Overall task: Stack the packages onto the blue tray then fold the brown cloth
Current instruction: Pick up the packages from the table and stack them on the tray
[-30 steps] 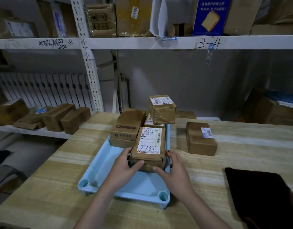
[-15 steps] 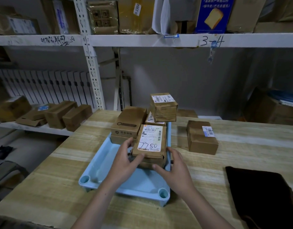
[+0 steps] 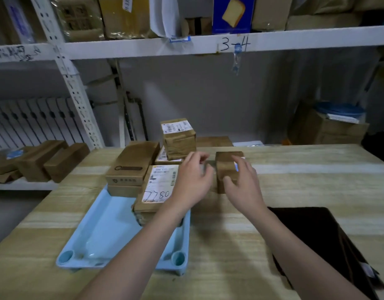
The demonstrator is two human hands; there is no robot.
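step: stacking, last loose package (image 3: 226, 169) | place: frame centre, on surface right of blue tray (image 3: 104, 232) | left hand (image 3: 192, 180), right hand (image 3: 244, 185): fingers spread, flanking it, contact unclear | next: clamp, lift onto tray | brown cloth (image 3: 323, 239) lower right, unfolded

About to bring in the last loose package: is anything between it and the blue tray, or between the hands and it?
Nothing visible blocks either. The left hand and right hand flank the loose package on bare table. The blue tray lies just to its left, its near half unoccupied; the 7780 package sits nearest.
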